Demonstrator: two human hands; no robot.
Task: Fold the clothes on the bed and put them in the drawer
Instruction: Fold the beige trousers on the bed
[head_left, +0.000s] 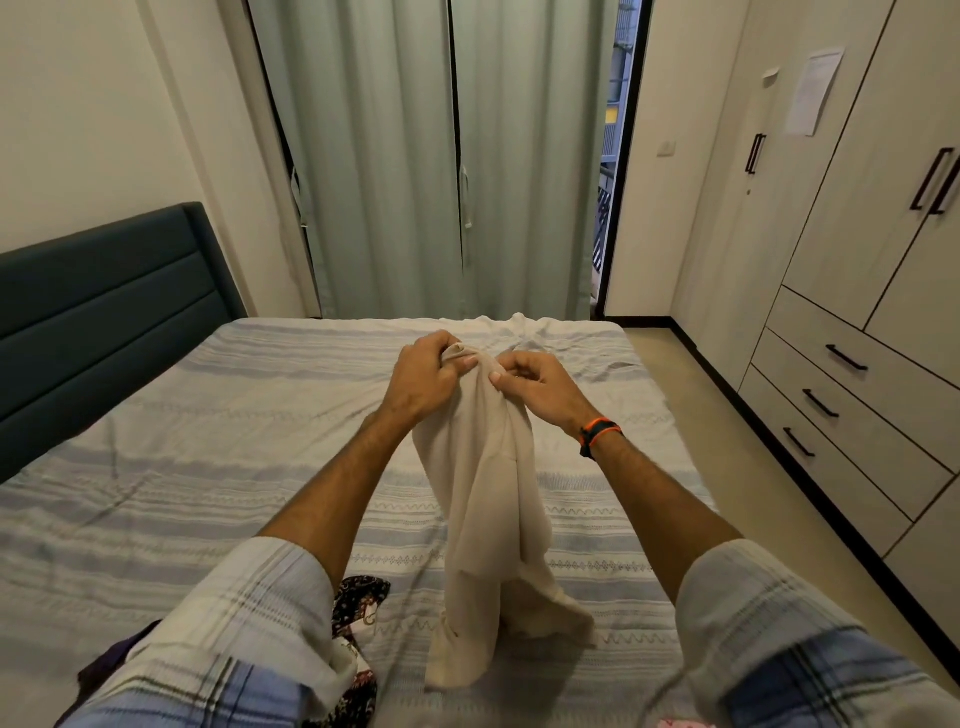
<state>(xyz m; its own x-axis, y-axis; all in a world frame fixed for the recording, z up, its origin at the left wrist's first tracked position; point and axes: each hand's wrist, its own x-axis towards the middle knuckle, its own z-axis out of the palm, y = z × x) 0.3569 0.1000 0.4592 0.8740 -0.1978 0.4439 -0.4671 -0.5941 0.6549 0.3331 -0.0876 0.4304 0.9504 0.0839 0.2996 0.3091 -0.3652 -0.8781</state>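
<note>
Both sets of fingers are curled into the top edge of a beige garment (485, 499): the left hand (426, 382) bunches a fold of the cloth in its fist, and the right hand (535, 384) pinches the same edge just beside it between thumb and fingertips. The two hands are close together, almost touching, held up above the bed (208, 467). From that grip the garment hangs straight down in a long loose drape, and its lower end rests crumpled on the striped bedcover near the person's body — so it is lifted, not yet spread or squared.

Further out, a dark patterned garment (358, 608) lies on the near edge of the bed, partly hidden under the left sleeve, with more dark cloth beside it at the lower left. Something white lies bunched at the far edge of the bed (519, 325); whether it is clothing or bedding I cannot tell. A scrap of pink shows at the bottom edge.

To the right, well apart from the bed, stands a wardrobe whose drawers (841, 384) all look closed.

My reading: the task is at an early stage — no folded pile is visible anywhere, the beige piece is only being found by its edge, other clothes wait, and a drawer has yet to be opened.
</note>
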